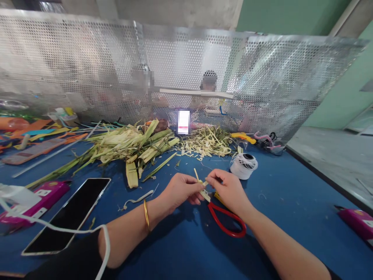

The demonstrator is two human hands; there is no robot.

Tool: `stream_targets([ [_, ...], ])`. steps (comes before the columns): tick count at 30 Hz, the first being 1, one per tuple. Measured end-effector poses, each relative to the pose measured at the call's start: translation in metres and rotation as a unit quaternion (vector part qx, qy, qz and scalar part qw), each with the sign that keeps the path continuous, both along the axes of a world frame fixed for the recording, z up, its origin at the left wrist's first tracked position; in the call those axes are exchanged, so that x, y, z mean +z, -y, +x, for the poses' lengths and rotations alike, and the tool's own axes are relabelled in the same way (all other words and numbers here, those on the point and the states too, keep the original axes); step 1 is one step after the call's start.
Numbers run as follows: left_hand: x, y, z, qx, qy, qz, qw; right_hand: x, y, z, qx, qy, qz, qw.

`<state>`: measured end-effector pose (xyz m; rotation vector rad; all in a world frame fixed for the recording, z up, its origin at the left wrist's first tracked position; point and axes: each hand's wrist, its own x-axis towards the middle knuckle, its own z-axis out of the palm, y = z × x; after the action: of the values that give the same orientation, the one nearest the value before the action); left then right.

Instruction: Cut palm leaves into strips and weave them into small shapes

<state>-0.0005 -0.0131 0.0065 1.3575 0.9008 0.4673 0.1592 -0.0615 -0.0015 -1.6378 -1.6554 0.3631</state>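
Observation:
Between the fingers of my left hand [186,189] is a small piece of pale green plant strip [205,195], one end sticking up and another pointing down. My right hand [227,190] pinches at the same piece from the other side, its fingertips close to those of the left. Under my right hand lies a pair of scissors with red handles [227,229], the blades partly hidden. A yellow-handled tool [219,198] shows beside them, mostly covered. Just beyond the right hand stands a spool of white thread [244,166].
Behind lie a heap of long green leaves and stalks [136,144] and a pile of short cut strips [208,142]. A phone [68,216] and a magenta power strip [43,202] lie left, with a white cable [67,230] across. A perforated metal screen [186,58] borders the blue table [279,210].

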Motion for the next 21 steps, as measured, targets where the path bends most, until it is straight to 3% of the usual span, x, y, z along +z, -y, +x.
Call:
stream_targets([
  [3,0.000,0.001,-0.001,0.022,0.020,-0.028,0.999,0.002,0.004,0.000,-0.010,0.050,0.116,0.992],
  [5,0.000,0.000,-0.001,0.038,0.042,-0.050,0.997,0.006,0.008,-0.001,0.005,0.120,0.233,0.965],
  [7,-0.001,0.000,-0.001,0.053,0.063,-0.067,0.994,0.008,0.013,-0.004,0.067,0.222,0.293,0.927],
  [10,-0.003,0.000,-0.001,0.072,0.091,-0.076,0.990,0.005,0.016,-0.015,0.155,0.385,0.289,0.863],
  [14,-0.004,0.001,-0.001,0.077,0.092,-0.056,0.991,-0.001,0.015,-0.026,0.159,0.509,0.266,0.803],
  [17,-0.001,0.002,-0.001,0.082,0.088,-0.056,0.991,-0.003,0.014,-0.029,0.143,0.521,0.287,0.791],
  [21,0.003,0.004,-0.001,0.092,0.095,-0.063,0.989,-0.005,0.014,-0.031,0.123,0.501,0.288,0.807],
])
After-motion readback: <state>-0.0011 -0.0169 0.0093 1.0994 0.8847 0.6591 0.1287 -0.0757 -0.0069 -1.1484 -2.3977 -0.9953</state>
